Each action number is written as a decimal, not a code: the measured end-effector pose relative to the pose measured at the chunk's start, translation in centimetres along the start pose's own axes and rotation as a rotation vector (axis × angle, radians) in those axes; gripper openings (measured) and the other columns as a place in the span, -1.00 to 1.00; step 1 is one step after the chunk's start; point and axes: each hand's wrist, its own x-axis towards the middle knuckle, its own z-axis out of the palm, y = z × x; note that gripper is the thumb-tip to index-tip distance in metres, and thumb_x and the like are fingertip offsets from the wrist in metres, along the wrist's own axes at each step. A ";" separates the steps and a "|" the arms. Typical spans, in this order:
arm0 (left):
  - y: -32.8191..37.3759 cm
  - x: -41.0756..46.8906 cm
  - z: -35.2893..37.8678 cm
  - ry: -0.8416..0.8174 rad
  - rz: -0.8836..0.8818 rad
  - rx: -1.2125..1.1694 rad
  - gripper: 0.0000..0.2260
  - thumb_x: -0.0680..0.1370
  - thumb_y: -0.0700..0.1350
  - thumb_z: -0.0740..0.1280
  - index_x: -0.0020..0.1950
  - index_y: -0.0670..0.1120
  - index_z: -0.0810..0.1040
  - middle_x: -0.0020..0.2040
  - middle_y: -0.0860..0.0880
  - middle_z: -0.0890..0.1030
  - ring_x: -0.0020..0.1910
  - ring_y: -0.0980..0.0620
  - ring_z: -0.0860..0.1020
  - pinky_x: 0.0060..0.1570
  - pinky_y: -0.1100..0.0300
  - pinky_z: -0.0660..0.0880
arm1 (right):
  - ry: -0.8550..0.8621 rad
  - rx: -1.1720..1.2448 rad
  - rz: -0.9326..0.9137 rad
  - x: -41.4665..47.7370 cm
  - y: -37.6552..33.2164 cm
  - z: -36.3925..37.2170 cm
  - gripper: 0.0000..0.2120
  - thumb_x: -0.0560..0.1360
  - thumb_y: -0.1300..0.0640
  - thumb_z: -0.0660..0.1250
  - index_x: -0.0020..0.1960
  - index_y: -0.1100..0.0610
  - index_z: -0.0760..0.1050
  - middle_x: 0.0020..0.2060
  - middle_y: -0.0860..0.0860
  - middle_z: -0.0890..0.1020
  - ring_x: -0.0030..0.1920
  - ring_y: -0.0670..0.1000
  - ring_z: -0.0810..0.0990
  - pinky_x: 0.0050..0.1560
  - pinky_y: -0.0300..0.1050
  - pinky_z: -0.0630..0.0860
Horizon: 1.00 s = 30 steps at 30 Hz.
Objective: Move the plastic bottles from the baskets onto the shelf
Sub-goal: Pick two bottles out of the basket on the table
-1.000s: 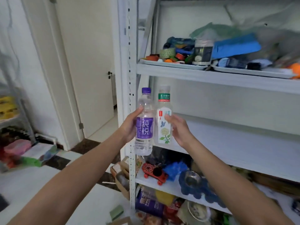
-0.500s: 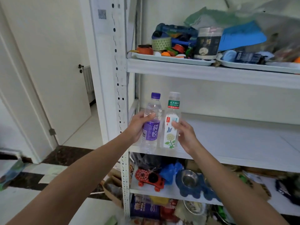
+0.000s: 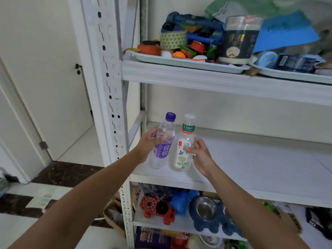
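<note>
1. Bottle pair over near-left corner of shelf (image 3: 251, 168): purple bottle (image 3: 164, 142) on left, green-label bottle (image 3: 185, 150) on right, just beside each other.
2. Purple bottle tilted slightly, cap leaning right; clear body, purple label. Green-label bottle close to upright, white cap.
3. Bases low at shelf surface; cannot tell whether resting on it.
4. Left hand (image 3: 146, 147) wrapped round purple bottle's upper body from left, thumb across front, fingers curled behind.
5. Right hand (image 3: 199, 155) gripping green-label bottle from right, fingertips curled onto label at mid-height.
6. Rest of shelf surface white, stretching right and far.
7. Level above: tray (image 3: 179, 62) of small coloured items, dark jar (image 3: 237, 38) to its right.
8. Level below: red toy car (image 3: 158, 207), metal bowl (image 3: 204, 209) in blue holder to its right.
9. White upright post (image 3: 107, 69) left of shelf; door (image 3: 45, 69) further left.
</note>
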 end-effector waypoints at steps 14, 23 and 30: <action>-3.6 1.1 -2.2 -0.013 -0.037 0.018 -0.18 0.30 0.28 0.50 0.43 -0.11 0.39 0.34 -0.11 0.51 0.37 -0.13 0.42 0.39 -0.15 0.32 | -0.223 0.000 0.131 6.1 4.0 -3.3 -0.49 0.40 0.50 0.35 0.20 0.06 0.36 0.07 0.05 0.61 0.03 0.01 0.63 -0.13 -0.15 0.60; -6.0 -0.8 -2.0 0.088 -0.137 0.145 -0.39 0.40 0.11 0.50 0.40 0.05 0.40 0.28 0.10 0.55 0.30 0.13 0.48 0.25 0.15 0.48 | -0.287 -0.126 0.142 6.8 6.4 -4.0 -0.35 0.24 0.28 0.52 0.23 -0.05 0.37 0.18 -0.05 0.56 0.19 -0.04 0.54 0.05 -0.11 0.53; -9.0 0.1 0.3 0.303 -0.164 0.562 -0.26 0.22 -0.09 0.64 0.30 -0.08 0.37 0.17 -0.01 0.52 0.13 0.02 0.51 0.12 0.18 0.46 | -0.164 -0.537 0.094 6.1 7.4 -4.0 -0.40 0.31 0.22 0.58 0.21 0.01 0.34 0.11 -0.10 0.49 0.07 -0.11 0.48 -0.12 -0.33 0.44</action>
